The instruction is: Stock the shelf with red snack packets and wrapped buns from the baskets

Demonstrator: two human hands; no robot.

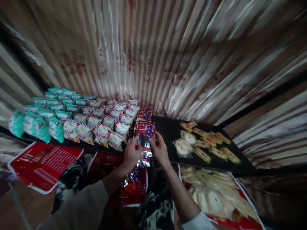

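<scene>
A red and black snack packet (145,130) with a purple figure printed on it is held between my two hands over the front of the black shelf. My left hand (132,152) pinches its left side, and my right hand (159,147) grips the lower right with the thumb on top. Behind it, similar red packets (145,112) lie at the back of the shelf. Below my fingers, the silvery end of another packet (144,161) shows at the shelf edge. Just left of my left hand stand white snack bags (116,140) with striped tops.
Teal bags (55,127) fill the left end of the black shelf (165,127). To the right lie round white crackers (183,147) in clear wrap and several yellow packets (202,154). Below are red bags (45,164) and a bag of wrapped crackers (213,195). Striped sheeting (134,57) hangs behind.
</scene>
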